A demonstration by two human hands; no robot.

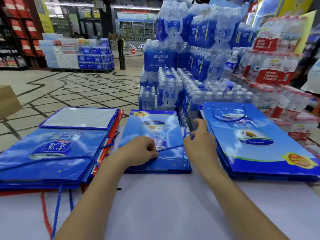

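A flat blue paper gift bag (152, 129) lies in the middle of the white table (164, 205). A blue rope handle (170, 148) stretches across its near part. My left hand (140, 150) pinches one end of that rope with curled fingers. My right hand (199, 135) pinches the other end near the bag's right edge. A small hole (173, 164) shows in the bag's near rim.
A stack of flat blue and red bags (52, 153) lies at the left, with rope handles (57, 205) hanging toward me. Another blue stack (256, 141) lies at the right. Shrink-wrapped water bottle packs (181, 66) tower behind the table. A cardboard box (7, 99) sits far left.
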